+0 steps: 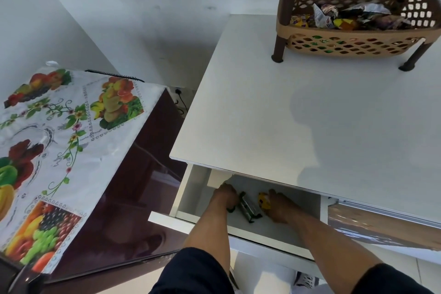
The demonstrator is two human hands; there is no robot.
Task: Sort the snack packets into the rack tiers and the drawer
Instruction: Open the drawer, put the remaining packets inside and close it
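I see both hands inside the open drawer [274, 229]: left hand [225, 196] curled on a green packet [248, 207], right hand [278, 205] pinching a yellow packet [263, 200], probably arranging them.

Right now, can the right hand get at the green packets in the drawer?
Probably yes. The right hand is already inside the open drawer, holding a yellow packet right beside the green packets. Nothing lies between them, though its fingers are occupied.

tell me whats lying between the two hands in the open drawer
In the head view, silver-and-green snack packets lie between the left hand and right hand, which holds a yellow packet.
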